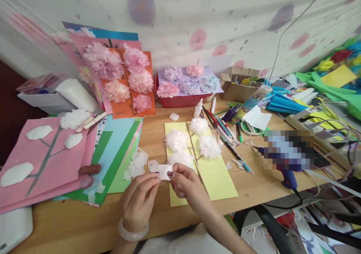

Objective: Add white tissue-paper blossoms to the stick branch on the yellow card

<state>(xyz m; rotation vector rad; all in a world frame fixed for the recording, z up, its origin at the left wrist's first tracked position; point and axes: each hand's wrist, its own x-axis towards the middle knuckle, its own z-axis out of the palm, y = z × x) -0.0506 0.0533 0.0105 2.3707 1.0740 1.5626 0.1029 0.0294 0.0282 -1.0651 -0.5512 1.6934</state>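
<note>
Between both hands is a small piece of white tissue paper. My left hand pinches its left end with thumb and fingertips, a white bangle at the wrist. My right hand grips the right end, thumb on top, the other fingers curled below. Just beyond them lies a yellow sheet with several white tissue flowers along a drawn brown stem. One flower is partly covered by my hands. A loose pile of cut tissue squares sits to the left of the yellow sheet.
At left are a pink sheet with white pads and green card. Behind stand an orange flower card and a red basket. To the right are pens, a glue bottle and a blue glue gun with its cord.
</note>
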